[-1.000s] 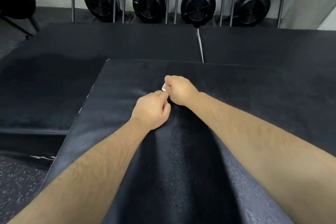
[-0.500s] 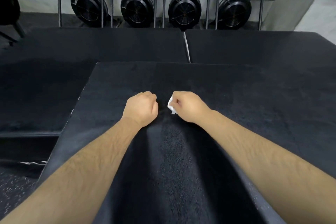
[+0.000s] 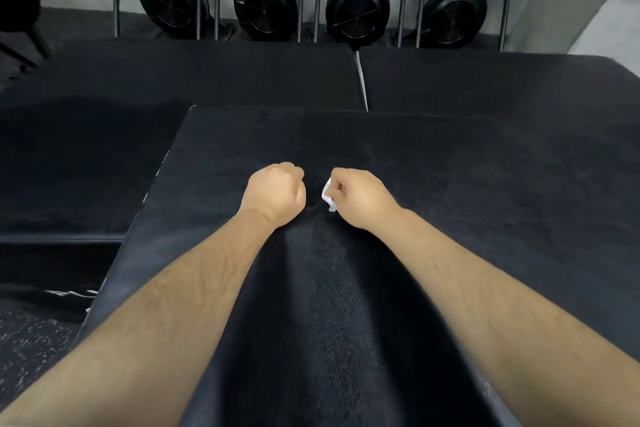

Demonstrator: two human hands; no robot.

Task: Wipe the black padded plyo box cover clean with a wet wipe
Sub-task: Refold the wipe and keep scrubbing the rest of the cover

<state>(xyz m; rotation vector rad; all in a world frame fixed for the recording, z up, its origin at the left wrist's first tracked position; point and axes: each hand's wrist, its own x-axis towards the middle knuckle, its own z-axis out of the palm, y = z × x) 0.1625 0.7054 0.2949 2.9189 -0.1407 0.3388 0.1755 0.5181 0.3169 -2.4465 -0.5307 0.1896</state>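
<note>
The black padded plyo box cover (image 3: 450,184) fills the middle and right of the head view, its top textured and dull. My right hand (image 3: 360,198) is curled over it and pinches a small crumpled white wet wipe (image 3: 328,197), which sticks out on the hand's left side. My left hand (image 3: 277,192) is a closed fist just left of it, a small gap between the two hands. I see nothing in the left fist. Both forearms reach in from the bottom of the frame.
Two more black padded boxes (image 3: 207,76) lie side by side beyond the cover, with a pale seam (image 3: 362,80) between them. Several black rowing-machine flywheels (image 3: 358,7) stand against the wall behind metal bars. Speckled floor (image 3: 31,333) shows at the lower left.
A second ago both hands were together on the wipe. They have since parted and drawn back towards me; the wipe stays in my right hand, the left hand has come away as a fist.
</note>
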